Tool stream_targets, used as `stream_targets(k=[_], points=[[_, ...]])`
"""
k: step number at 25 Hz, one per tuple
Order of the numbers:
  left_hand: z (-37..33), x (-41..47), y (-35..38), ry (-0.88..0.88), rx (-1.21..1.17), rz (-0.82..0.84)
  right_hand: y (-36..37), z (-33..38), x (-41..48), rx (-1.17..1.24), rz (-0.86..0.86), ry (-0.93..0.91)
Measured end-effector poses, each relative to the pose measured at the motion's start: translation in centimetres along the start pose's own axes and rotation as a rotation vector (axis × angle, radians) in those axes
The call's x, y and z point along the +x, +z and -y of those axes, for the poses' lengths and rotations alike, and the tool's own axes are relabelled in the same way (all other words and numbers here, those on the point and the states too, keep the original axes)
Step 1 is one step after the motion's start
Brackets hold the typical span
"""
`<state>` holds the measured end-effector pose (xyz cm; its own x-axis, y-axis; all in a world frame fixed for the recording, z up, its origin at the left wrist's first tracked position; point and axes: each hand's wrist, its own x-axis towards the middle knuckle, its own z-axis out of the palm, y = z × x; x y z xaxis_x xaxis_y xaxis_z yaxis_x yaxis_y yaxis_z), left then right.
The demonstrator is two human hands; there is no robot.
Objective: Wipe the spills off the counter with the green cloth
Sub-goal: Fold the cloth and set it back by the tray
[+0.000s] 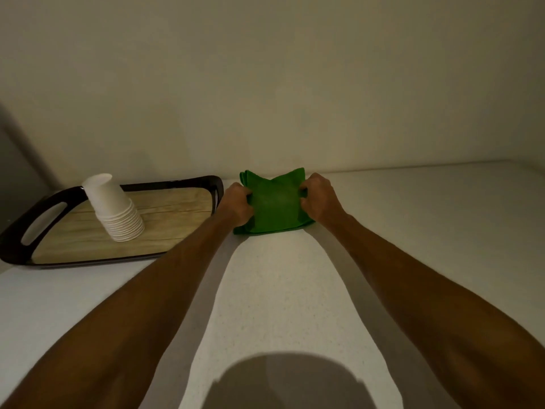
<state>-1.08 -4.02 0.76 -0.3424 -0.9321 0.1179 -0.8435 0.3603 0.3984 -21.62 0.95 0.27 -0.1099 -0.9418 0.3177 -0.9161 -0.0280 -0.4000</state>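
1. Fingers (247, 193) of the left hand (237, 206) curl over the left edge of the green cloth (274, 206) and pinch it; the fingers (303, 193) of the right hand (320, 199) pinch the right edge the same way. Neither hand is spread flat.

2. Head view, where the cloth is: it lies folded in several layers on the white counter (280, 290), near the back wall (265, 84), just right of the wood-look serving tray (165, 215). Its far corners stand slightly raised; the near edge rests on the counter.

3. Head view, the surroundings: a stack of white paper cups (116, 209) stands upside down on the tray, leaning a little. Tray and cloth are close, and the left hand sits between them.

4. Step in hand, as I judge it: taking hold of the cloth, perhaps to open or bunch it before wiping.

5. To do it well:
   - Keep the layers together so the pad stays thick enough to soak liquid.
   - Shift to a flat palm on top once the cloth is placed, since pinched edges give little pressure.
   - Sweep away from the tray, so the elbow or cloth does not knock the leaning cups.

6. No spill shows clearly on the speckled counter in this dim light, so I cannot tell where wiping should start.
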Motion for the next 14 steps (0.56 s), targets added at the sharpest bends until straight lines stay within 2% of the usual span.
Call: stream_targets(k=[8,11,14], points=[[1.1,1.4,2.0,-0.021,0.246,0.136,2.5,-1.8,1.2,-0.079,0.094,0.02],[1.4,1.1,2.8,0.012,0.319,0.128,3.0,-2.4,0.8,-0.255,0.073,-0.013],[1.4,0.4,2.8,0.079,0.292,0.065,3.0,-1.8,0.2,-0.271,-0.011,-0.084]])
